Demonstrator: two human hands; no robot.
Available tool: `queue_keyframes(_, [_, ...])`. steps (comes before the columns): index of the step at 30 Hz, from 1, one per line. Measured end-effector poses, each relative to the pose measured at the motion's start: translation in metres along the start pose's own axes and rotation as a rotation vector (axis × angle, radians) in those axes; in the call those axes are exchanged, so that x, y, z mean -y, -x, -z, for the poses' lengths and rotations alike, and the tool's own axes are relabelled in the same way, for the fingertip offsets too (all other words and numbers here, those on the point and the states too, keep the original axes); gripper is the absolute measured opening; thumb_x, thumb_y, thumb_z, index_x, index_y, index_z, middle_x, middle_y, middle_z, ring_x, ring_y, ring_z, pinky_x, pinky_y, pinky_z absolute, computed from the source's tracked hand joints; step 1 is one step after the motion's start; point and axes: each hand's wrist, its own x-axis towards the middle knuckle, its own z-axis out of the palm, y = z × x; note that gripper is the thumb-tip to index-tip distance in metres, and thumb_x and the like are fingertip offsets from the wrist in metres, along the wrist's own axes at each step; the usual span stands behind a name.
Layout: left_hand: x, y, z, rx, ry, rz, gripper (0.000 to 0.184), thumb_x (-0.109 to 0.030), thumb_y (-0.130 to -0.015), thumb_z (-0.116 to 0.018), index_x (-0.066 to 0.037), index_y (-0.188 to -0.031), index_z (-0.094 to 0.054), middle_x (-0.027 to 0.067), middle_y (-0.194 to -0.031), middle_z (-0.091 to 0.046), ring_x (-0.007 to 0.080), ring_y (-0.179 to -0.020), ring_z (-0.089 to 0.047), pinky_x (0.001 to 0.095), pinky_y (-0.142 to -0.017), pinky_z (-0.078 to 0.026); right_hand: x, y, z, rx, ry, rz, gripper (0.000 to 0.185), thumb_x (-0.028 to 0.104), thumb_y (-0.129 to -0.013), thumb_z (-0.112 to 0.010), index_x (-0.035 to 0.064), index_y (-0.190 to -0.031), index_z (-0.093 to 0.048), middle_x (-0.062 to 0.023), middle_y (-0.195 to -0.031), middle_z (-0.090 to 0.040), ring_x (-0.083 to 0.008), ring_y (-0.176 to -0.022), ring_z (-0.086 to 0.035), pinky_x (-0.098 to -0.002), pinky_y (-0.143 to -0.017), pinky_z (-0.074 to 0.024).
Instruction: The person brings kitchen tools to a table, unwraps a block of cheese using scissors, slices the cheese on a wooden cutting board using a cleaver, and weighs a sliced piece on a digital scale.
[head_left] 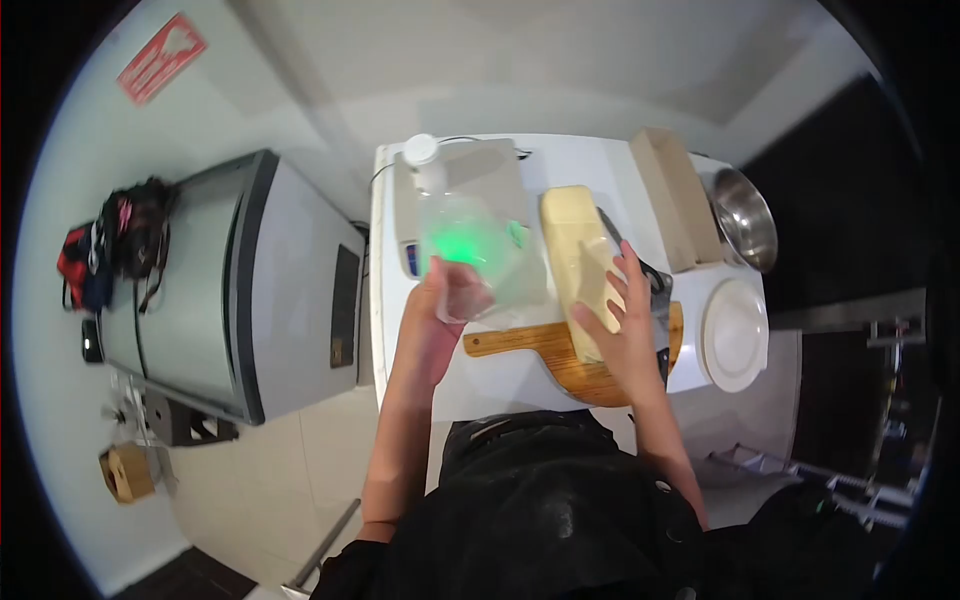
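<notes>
- Black clothing point(530, 510) of the wearer fills the near foreground, on the near side of the yellow block, which serves as landmark.
- Yellow block point(572, 235): long, lying lengthwise away from the wearer on the white counter point(490, 390); its near end rests over the wooden board point(590, 388).
- Board handle points left of the block.
- Left hand point(455, 295): left of the block, curled around the near end of a clear plastic item point(490, 245). Item blurred; exact form cannot be told. Green glow shows through it.
- Right hand point(628, 325): over the block's right edge, fingers spread wide, nothing visible in its grasp. Contact with the block cannot be told.
- White cap point(422, 150): left of the block, beyond the left hand.
- Gray flat slab point(475, 160): left of the block, partly behind the clear plastic.
- Long cardboard box point(672, 195): right of the block.
- Metal bowl point(745, 220): farther right of the block, just beside the box.
- White plate point(736, 335): right of the block, nearer the wearer than the bowl.
</notes>
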Motion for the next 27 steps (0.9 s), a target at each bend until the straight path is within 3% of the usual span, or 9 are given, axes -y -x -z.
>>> queue_keyframes(2, [-0.012, -0.007, -0.039, 0.032, -0.178, 0.047, 0.041, -0.045, -0.095, -0.044, -0.008, -0.091, -0.061, 0.0034, -0.086, -0.06, 0.0132, -0.083, -0.057, 0.0282, -0.079, -0.044, 0.004, -0.011, 0.022, 0.025, 0.039, 0.133, 0.06, 0.01, -0.076, -0.07, 0.0093, -0.13, -0.044, -0.0137, -0.129, -0.043, -0.026, -0.121, -0.043, -0.0345, -0.099, -0.0349])
queue_keyframes(4, [-0.034, -0.026, -0.067, 0.319, -0.617, 0.092, 0.044, -0.045, -0.096, -0.04, -0.005, -0.098, -0.058, 0.0037, -0.088, -0.06, 0.0131, -0.084, -0.056, 0.0289, -0.081, -0.043, 0.006, -0.023, 0.036, 0.101, 0.133, 0.404, 0.052, 0.008, -0.075, -0.071, 0.0073, -0.122, -0.051, -0.0122, -0.126, -0.047, -0.0253, -0.122, -0.042, -0.0343, -0.099, -0.035])
queue_keyframes(5, [-0.042, -0.034, -0.076, 0.465, -0.835, 0.112, 0.046, -0.045, -0.096, -0.038, -0.004, -0.102, -0.057, 0.0039, -0.09, -0.059, 0.0131, -0.084, -0.056, 0.0293, -0.082, -0.043, -0.002, -0.026, 0.045, 0.201, 0.024, 0.428, 0.028, 0.005, -0.077, -0.068, 0.002, -0.103, -0.058, -0.0078, -0.115, -0.053, -0.0198, -0.111, -0.049, -0.0313, -0.096, -0.0361])
queue_keyframes(6, [-0.044, -0.042, -0.085, 0.479, -0.841, 0.116, 0.046, -0.045, -0.096, -0.038, -0.004, -0.102, -0.057, 0.0039, -0.09, -0.059, 0.0131, -0.084, -0.056, 0.0293, -0.082, -0.043, -0.005, -0.023, 0.05, 0.186, 0.022, 0.424, 0.028, 0.005, -0.077, -0.068, 0.002, -0.103, -0.058, -0.0078, -0.115, -0.053, -0.0198, -0.111, -0.049, -0.0313, -0.096, -0.0361])
queue_keyframes(9, [-0.04, -0.059, -0.113, 0.233, -0.698, -0.169, 0.033, -0.032, -0.094, -0.049, -0.004, -0.111, -0.055, 0.0053, -0.093, -0.058, 0.0126, -0.086, -0.055, 0.0259, -0.077, -0.043, -0.006, -0.021, 0.061, 0.147, -0.371, 0.194, 0.01, 0.003, -0.08, -0.065, -0.0004, -0.087, -0.059, -0.0041, -0.103, -0.055, -0.0132, -0.098, -0.052, -0.027, -0.09, -0.0369])
queue_keyframes(14, [0.011, -0.032, -0.107, -0.097, -0.69, -0.317, 0.043, -0.032, -0.09, -0.058, -0.002, -0.12, -0.049, 0.0082, -0.098, -0.058, 0.0148, -0.09, -0.055, 0.0273, -0.079, -0.044, -0.002, -0.015, 0.076, 0.022, -0.478, 0.162, 0.003, 0.002, -0.083, -0.062, 0.0011, -0.084, -0.059, -0.0001, -0.092, -0.055, -0.0093, -0.089, -0.051, -0.024, -0.083, -0.038])
queue_keyframes(17, [0.041, -0.022, -0.119, -0.043, -0.824, -0.127, 0.054, -0.035, -0.085, -0.065, 0.001, -0.122, -0.047, 0.0098, -0.1, -0.059, 0.0169, -0.094, -0.056, 0.0293, -0.08, -0.044, -0.005, -0.017, 0.092, 0.026, -0.503, 0.152, 0.004, 0.007, -0.086, -0.061, 0.0027, -0.087, -0.06, -0.0009, -0.09, -0.057, -0.0097, -0.089, -0.052, -0.0237, -0.081, -0.0396])
queue_keyframes(22, [0.073, -0.042, -0.138, -0.091, -0.874, -0.184, 0.061, -0.04, -0.081, -0.068, 0.002, -0.121, -0.047, 0.0097, -0.101, -0.06, 0.0173, -0.095, -0.056, 0.0303, -0.081, -0.044, -0.013, -0.017, 0.132, 0.081, -0.632, 0.011, 0.008, 0.01, -0.089, -0.058, 0.0025, -0.092, -0.06, -0.0028, -0.091, -0.059, -0.0103, -0.089, -0.054, -0.0235, -0.08, -0.0415])
queue_keyframes(27, [0.098, -0.053, -0.158, 0.068, -0.587, 0.062, 0.037, -0.036, -0.085, -0.064, -0.005, -0.104, -0.059, 0.0033, -0.093, -0.061, 0.0112, -0.089, -0.054, 0.0277, -0.078, -0.041, -0.027, -0.021, 0.173, 0.159, -0.825, -0.08, 0.012, 0.013, -0.09, -0.057, 0.0029, -0.094, -0.059, -0.0048, -0.093, -0.062, -0.0123, -0.09, -0.057, -0.026, -0.082, -0.0443])
